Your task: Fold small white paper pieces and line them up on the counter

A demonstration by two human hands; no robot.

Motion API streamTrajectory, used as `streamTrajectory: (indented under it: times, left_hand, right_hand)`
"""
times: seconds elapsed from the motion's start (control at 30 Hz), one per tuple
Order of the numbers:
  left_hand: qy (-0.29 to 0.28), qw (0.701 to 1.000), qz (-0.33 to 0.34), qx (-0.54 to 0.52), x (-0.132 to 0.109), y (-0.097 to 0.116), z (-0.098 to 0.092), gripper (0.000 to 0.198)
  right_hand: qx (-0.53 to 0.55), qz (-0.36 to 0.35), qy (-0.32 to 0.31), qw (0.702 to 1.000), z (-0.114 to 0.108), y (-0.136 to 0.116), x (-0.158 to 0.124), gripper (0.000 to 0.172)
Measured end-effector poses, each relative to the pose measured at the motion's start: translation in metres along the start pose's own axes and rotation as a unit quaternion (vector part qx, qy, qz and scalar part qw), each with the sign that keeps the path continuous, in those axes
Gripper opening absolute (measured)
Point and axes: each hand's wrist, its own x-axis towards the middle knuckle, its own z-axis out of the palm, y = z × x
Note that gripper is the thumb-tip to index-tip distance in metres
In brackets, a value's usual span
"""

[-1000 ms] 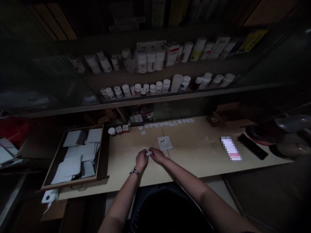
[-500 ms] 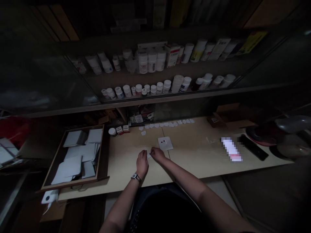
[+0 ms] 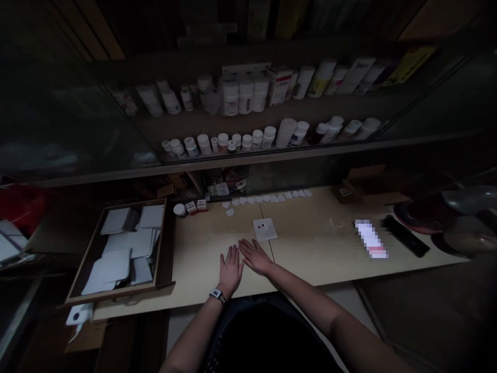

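Both grips are open and empty, left hand [image 3: 230, 269] and right hand [image 3: 256, 257] spread flat over the bench [image 3: 310, 259], just below a white card [image 3: 265, 229] with two red dots, paper scraps [image 3: 267, 199] lined up beyond.

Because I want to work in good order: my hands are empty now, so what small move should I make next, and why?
Probably reach your right hand to the white paper square with two red dots. It lies just ahead of that hand, while your left hand and right hand rest open and empty on the counter.
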Motion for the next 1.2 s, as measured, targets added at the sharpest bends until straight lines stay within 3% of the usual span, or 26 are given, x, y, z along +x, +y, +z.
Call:
streamTrajectory:
  times: [0.23,0.37,0.47,0.6,0.7,0.9,1.03,1.13,1.2]
  left_hand:
    - [-0.017,1.0,-0.002,-0.015,-0.002,0.0,-0.006,0.057]
    - [-0.024,0.998,0.007,-0.061,0.004,-0.005,-0.013,0.056]
    - [0.005,0.994,-0.021,-0.105,0.013,-0.01,-0.022,0.054]
    - [0.074,0.981,-0.097,-0.152,0.017,-0.017,-0.027,0.045]
    - [0.113,0.973,-0.11,-0.167,0.009,-0.022,-0.022,0.039]
    - [0.104,0.977,-0.12,-0.144,-0.01,-0.029,-0.011,0.032]
    - [0.069,0.985,-0.097,-0.121,0.007,-0.031,-0.019,0.038]
    - [0.029,0.992,-0.072,-0.104,0.041,-0.03,-0.029,0.043]
    - [0.008,0.994,-0.064,-0.092,0.066,-0.029,-0.035,0.047]
  right_hand:
    - [-0.004,0.017,0.031,0.999,-0.009,-0.006,0.004,0.051]
    - [0.011,0.021,0.058,0.998,-0.019,-0.005,0.021,0.039]
    - [0.007,0.009,0.058,0.998,-0.026,-0.001,0.04,0.026]
    - [-0.022,0.047,0.075,0.996,-0.039,0.016,0.07,0.017]
    - [-0.045,0.105,0.108,0.988,-0.054,0.036,0.096,0.017]
    - [-0.067,0.123,0.107,0.984,-0.074,0.065,0.139,0.019]
    - [-0.039,0.118,0.191,0.974,-0.069,0.068,0.13,0.019]
    - [-0.008,0.158,0.28,0.947,-0.059,0.065,0.099,0.022]
    - [0.005,0.16,0.306,0.939,-0.051,0.063,0.074,0.024]
